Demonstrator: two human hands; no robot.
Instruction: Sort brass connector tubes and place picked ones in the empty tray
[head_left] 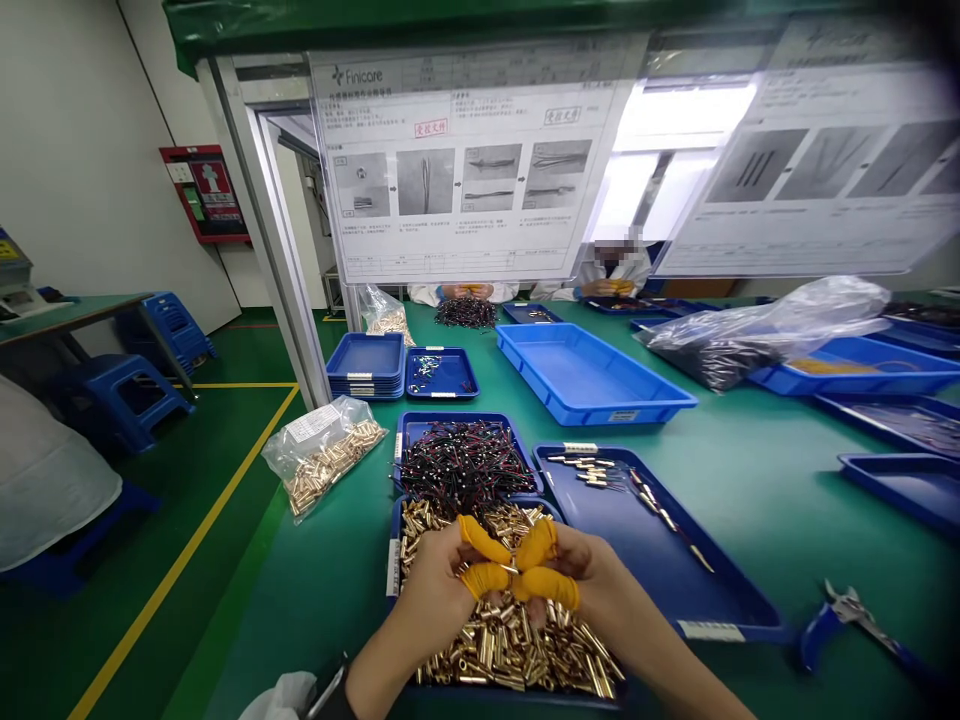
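Note:
My left hand (pixel 450 580) and my right hand (pixel 574 575) meet fingertip to fingertip, both in a pinch. Yellow finger cots cover the thumbs and forefingers. A small shiny metal piece (pixel 513 569) shows between the tips; most of it is hidden. Just beneath lies a blue tray (pixel 393 570) heaped with gold-coloured metal sleeves (pixel 495 645). Behind it, another tray holds a tangle of black and red wires (pixel 465 460). To the right, a larger blue tray (pixel 637 560) carries several wires fitted with gold sleeves (pixel 589 470).
Blue-handled pliers (pixel 847 610) lie at right. A bag of sleeves (pixel 330 455) rests at left, near stacked trays (pixel 365 360). Farther back are a light-blue bin (pixel 592 385) and a plastic bag (pixel 765 325). Instruction sheets (pixel 465 240) hang ahead; two co-workers sit across the table.

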